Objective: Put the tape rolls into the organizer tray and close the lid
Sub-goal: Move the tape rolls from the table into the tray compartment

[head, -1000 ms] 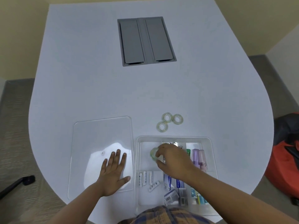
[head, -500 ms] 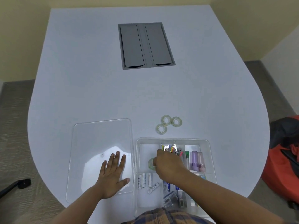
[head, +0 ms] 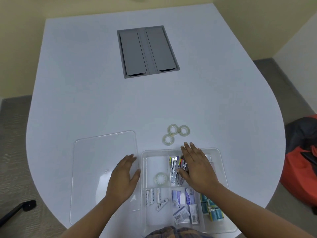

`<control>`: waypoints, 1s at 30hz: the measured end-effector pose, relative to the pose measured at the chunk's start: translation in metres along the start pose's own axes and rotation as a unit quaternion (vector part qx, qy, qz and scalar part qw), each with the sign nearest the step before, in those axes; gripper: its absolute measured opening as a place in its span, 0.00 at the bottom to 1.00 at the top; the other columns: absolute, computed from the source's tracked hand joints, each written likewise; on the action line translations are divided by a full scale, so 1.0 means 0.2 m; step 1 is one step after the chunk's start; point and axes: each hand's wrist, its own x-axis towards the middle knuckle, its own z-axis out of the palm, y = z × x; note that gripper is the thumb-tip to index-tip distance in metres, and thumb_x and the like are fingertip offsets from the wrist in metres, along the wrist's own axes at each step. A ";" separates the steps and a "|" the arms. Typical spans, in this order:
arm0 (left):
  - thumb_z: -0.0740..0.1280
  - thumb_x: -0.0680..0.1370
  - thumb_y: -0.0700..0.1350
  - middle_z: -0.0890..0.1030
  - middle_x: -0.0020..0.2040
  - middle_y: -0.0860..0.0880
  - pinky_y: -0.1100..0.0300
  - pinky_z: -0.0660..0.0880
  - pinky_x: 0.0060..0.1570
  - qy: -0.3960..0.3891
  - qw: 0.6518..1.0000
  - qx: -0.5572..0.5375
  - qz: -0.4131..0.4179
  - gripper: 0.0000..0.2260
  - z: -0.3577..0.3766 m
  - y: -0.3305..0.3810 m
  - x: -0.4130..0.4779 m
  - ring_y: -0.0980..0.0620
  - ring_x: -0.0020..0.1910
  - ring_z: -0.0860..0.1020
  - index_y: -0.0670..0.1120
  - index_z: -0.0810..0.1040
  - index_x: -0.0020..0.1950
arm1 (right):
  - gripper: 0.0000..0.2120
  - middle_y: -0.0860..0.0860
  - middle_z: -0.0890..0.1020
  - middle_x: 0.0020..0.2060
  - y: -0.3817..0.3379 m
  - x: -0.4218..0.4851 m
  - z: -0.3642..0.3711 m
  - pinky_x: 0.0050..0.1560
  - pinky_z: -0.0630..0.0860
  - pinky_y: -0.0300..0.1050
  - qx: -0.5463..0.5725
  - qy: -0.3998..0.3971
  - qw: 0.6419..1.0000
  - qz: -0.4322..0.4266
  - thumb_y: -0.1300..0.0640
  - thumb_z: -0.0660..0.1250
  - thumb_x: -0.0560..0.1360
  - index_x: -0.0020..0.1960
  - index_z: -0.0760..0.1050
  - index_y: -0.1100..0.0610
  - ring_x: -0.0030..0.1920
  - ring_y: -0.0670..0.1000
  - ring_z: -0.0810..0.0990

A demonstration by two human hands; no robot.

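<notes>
A clear organizer tray sits at the table's near edge. One clear tape roll lies flat in its far-left compartment. Three more tape rolls lie on the table just beyond the tray: one nearest, two side by side behind it. My right hand hovers flat over the tray's middle, fingers stretched toward the loose rolls, holding nothing. My left hand rests flat, fingers apart, on the right part of the clear lid, which lies left of the tray.
The tray also holds staplers, batteries, small boxes and blue packs. A grey cable hatch is set into the white table's far middle. A red and black bag lies on the floor at right.
My right hand let go of the tape roll in the tray's far-left compartment and moved away toward the loose rolls. My left hand slid right across the lid toward the tray.
</notes>
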 end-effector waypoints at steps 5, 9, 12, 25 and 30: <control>0.61 0.76 0.56 0.75 0.67 0.50 0.59 0.65 0.67 0.002 0.997 -0.004 0.079 0.22 -0.02 0.28 0.26 0.51 0.67 0.71 0.47 0.73 0.67 | 0.34 0.48 0.52 0.78 0.03 -0.01 0.04 0.75 0.48 0.52 0.020 -0.005 1.000 -0.007 0.40 0.57 0.78 0.78 0.49 0.53 0.77 0.48 0.44; 0.62 0.77 0.61 0.63 0.75 0.48 0.52 0.60 0.71 -0.147 0.981 0.088 0.094 0.29 0.06 0.43 0.42 0.49 0.74 0.60 0.48 0.64 0.74 | 0.32 0.49 0.53 0.78 0.02 -0.01 0.04 0.76 0.48 0.53 0.046 0.009 0.999 -0.006 0.40 0.54 0.79 0.78 0.51 0.53 0.77 0.48 0.46; 0.59 0.76 0.65 0.57 0.78 0.47 0.49 0.57 0.72 -0.202 0.959 0.180 0.089 0.31 0.11 0.48 0.51 0.48 0.76 0.55 0.52 0.60 0.75 | 0.31 0.49 0.54 0.77 0.03 -0.01 0.04 0.76 0.50 0.53 0.053 0.012 0.999 -0.007 0.42 0.55 0.79 0.78 0.52 0.53 0.77 0.48 0.46; 0.48 0.74 0.72 0.41 0.79 0.43 0.44 0.49 0.74 -0.328 0.905 0.267 0.055 0.34 0.20 0.53 0.62 0.46 0.77 0.42 0.59 0.54 0.76 | 0.31 0.48 0.54 0.78 0.03 -0.01 0.04 0.76 0.46 0.49 0.061 0.009 0.998 -0.005 0.42 0.57 0.80 0.78 0.52 0.52 0.77 0.47 0.45; 0.62 0.72 0.68 0.61 0.72 0.44 0.50 0.65 0.68 -0.238 0.961 0.129 0.052 0.32 0.19 0.49 0.61 0.45 0.70 0.64 0.56 0.66 0.73 | 0.31 0.48 0.54 0.78 0.03 -0.01 0.03 0.76 0.46 0.49 0.062 0.011 0.998 -0.005 0.43 0.57 0.80 0.78 0.52 0.52 0.77 0.47 0.45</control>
